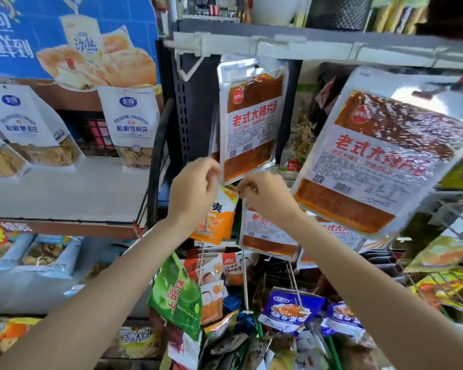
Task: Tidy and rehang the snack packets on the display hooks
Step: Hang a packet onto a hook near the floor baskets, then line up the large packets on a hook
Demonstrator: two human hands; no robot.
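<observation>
A clear packet of red spicy strips (pixel 251 121) hangs from a hook under the grey shelf rail (pixel 332 46). A larger packet of the same kind (pixel 385 156) hangs tilted at the right. My left hand (pixel 194 189) is raised by the lower left corner of the middle packet, fingers curled and pinched near its edge. My right hand (pixel 265 197) grips the top edge of a third, lower strip packet (pixel 267 236). An orange packet (pixel 217 220) hangs between my hands, partly hidden by the left one.
Below hang a green packet (pixel 177 295), blue-and-white packets (pixel 286 311) and several others on wire hooks (pixel 245 279). White bagged crackers (pixel 131 124) stand on the shelf at left under a blue bread poster (pixel 64 36).
</observation>
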